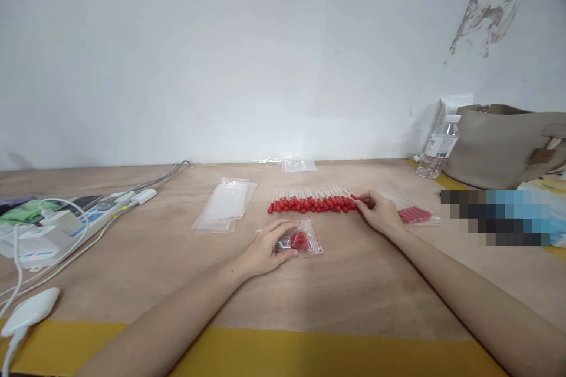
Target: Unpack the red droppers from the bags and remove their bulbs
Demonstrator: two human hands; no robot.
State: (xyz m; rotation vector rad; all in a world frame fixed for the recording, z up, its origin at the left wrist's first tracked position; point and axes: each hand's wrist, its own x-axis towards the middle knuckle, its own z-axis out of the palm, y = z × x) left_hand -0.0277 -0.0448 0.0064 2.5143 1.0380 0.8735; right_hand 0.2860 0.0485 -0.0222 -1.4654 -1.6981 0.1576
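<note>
A row of several small droppers with red bulbs [309, 204] lies across the middle of the wooden table [354, 283]. My right hand [379, 212] rests at the row's right end, fingertips pinching a red-bulbed dropper there. My left hand [269, 247] holds a small clear zip bag [305, 240] flat on the table in front of the row; the bag has some red-bulbed droppers inside. A filled clear bag of red droppers [414, 214] lies just right of my right hand.
A stack of empty clear bags [226, 203] lies left of the row, another bag [299, 165] by the wall. White power strip, chargers and cables [66, 224] crowd the left. A water bottle [437, 150] and a beige bag [504, 144] stand at the right.
</note>
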